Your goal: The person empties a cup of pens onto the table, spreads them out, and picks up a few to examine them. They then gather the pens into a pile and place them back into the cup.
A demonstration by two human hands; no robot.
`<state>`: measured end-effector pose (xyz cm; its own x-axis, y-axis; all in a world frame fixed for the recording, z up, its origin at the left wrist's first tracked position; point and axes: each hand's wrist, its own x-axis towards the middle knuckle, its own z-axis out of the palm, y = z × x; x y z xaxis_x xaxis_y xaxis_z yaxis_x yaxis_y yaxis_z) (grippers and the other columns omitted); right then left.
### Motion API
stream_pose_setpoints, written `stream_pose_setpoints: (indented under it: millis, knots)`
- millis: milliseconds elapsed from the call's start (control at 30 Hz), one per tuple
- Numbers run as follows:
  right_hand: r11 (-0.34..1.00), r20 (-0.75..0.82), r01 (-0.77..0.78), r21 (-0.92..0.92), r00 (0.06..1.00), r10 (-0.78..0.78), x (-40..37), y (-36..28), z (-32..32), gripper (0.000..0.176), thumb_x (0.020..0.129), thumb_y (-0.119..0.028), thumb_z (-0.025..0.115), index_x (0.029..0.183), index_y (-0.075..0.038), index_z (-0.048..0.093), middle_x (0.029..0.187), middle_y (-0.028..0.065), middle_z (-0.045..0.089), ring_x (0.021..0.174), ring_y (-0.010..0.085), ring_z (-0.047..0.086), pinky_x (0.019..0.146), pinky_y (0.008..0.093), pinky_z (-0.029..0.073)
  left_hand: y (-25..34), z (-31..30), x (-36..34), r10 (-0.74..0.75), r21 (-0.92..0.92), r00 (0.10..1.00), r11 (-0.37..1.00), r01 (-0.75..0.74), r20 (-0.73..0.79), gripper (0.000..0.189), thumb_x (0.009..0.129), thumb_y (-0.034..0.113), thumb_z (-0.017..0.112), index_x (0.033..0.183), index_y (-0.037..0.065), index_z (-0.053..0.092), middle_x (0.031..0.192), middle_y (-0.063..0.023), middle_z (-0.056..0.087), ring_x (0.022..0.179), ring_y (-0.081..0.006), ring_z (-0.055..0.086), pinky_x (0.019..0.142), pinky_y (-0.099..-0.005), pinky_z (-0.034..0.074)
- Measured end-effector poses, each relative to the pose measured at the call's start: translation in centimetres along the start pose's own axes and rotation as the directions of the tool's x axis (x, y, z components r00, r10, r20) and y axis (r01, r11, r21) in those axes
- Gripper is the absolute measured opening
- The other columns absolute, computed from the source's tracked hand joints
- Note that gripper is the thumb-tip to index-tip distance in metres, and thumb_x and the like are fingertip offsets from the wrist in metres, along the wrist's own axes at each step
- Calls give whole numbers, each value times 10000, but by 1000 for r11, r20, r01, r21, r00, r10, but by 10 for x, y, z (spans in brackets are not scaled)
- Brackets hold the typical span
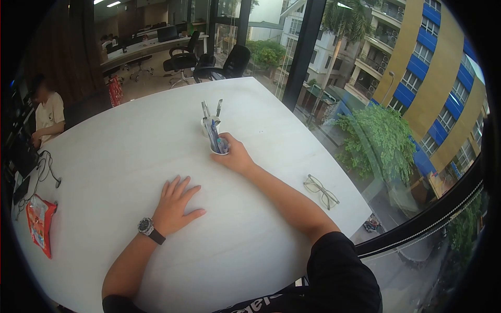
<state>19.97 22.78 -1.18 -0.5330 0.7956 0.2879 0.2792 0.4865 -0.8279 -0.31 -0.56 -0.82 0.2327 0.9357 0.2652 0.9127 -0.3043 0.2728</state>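
Note:
My right hand [235, 155] is wrapped round a white cup [220, 152] that holds several pens [213, 133], some with blue parts. Just behind it, touching or nearly so, stands a second light cup [204, 125] with a few long dark and silver pens or tools [219, 106] upright in it. Its lower part is partly hidden by the pens in front. My left hand [177, 204] lies flat on the white table [250, 229] with its fingers spread, a watch [145, 226] on its wrist, and nothing in it.
Clear-framed glasses [321, 192] lie near the right edge by the window. At the left are a red packet [41, 224], black cables [48, 169] and a seated person [49, 112]. Black office chairs [235, 61] stand beyond the far edge.

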Motion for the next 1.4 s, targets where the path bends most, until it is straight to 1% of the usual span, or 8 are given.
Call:
stream_pose_setpoints:
  millis: [67, 167, 233, 533, 833, 900, 1167, 1400]
  knots:
    - [1000, -6, -3, 1, 1000, 3, -2, -3, 1, 756, 813, -319, 902, 1407, -15, 546, 1081, 204, 729, 922, 248, 707, 837, 376, 571, 0, 0, 0, 0, 4, 1000, 1000, 0, 4, 708, 950, 534, 743, 1495, 110, 588, 1638, -232, 431, 1545, -492, 304, 1271, -648, 206]
    - [999, -54, -35, -33, 998, 34, -4, -14, 5, 809, 738, -370, 940, 1374, -10, 593, 1130, 199, 736, 991, 313, 736, 890, 404, 581, 2, 0, 1, -2, 12, 1000, 1000, 2, 1, 710, 950, 534, 743, 1496, 109, 588, 1639, -231, 426, 1546, -491, 299, 1273, -645, 205]
    - [990, -160, -31, -136, 987, 9, -3, -17, 11, 853, 699, -401, 972, 1356, 8, 615, 1203, 186, 695, 1033, 320, 717, 906, 416, 579, 2, 0, 2, -5, 14, 1000, 1000, 5, 1, 709, 950, 534, 742, 1496, 109, 588, 1641, -231, 423, 1547, -489, 296, 1274, -643, 205]
    - [985, -99, 46, -164, 993, -63, 4, -13, 8, 636, 807, -297, 840, 1303, 44, 635, 1223, 221, 689, 1052, 341, 712, 916, 426, 571, 2, 0, 2, -7, 9, 1000, 1000, 7, 7, 711, 952, 531, 739, 1499, 104, 583, 1645, -233, 417, 1547, -489, 293, 1274, -634, 212]
    - [991, -41, 44, -128, 998, -49, 5, -14, 2, 687, 791, -295, 849, 1338, 51, 617, 1186, 223, 706, 1044, 331, 711, 928, 408, 563, 1, 1, 1, 14, 14, 1000, 1000, -13, -28, 689, 968, 552, 711, 1477, 99, 603, 1609, -224, 448, 1522, -475, 326, 1259, -659, 220]
    - [992, -30, 58, -116, 998, -62, 7, -10, 0, 689, 789, -296, 853, 1338, 49, 618, 1174, 218, 707, 1040, 321, 710, 924, 403, 562, 2, 0, 1, -2, 6, 1000, 1000, 2, -5, 693, 956, 518, 738, 1488, 100, 593, 1637, -232, 428, 1545, -491, 296, 1274, -631, 213]
    - [995, -9, 69, -66, 997, -70, 10, -1, 0, 691, 785, -299, 864, 1336, 38, 619, 1151, 203, 703, 1022, 298, 703, 911, 394, 555, 2, 1, 2, 0, 12, 1000, 1000, 0, -7, 694, 955, 518, 740, 1492, 104, 592, 1631, -230, 436, 1542, -488, 304, 1273, -633, 211]
    - [970, -82, 50, -239, 994, -71, 4, -14, 6, 618, 813, -334, 814, 1287, 18, 631, 1180, 206, 700, 1042, 380, 702, 910, 452, 559, 2, 0, 1, -10, 6, 1000, 1000, 10, 0, 697, 956, 523, 737, 1493, 104, 592, 1638, -232, 429, 1543, -486, 306, 1276, -635, 202]
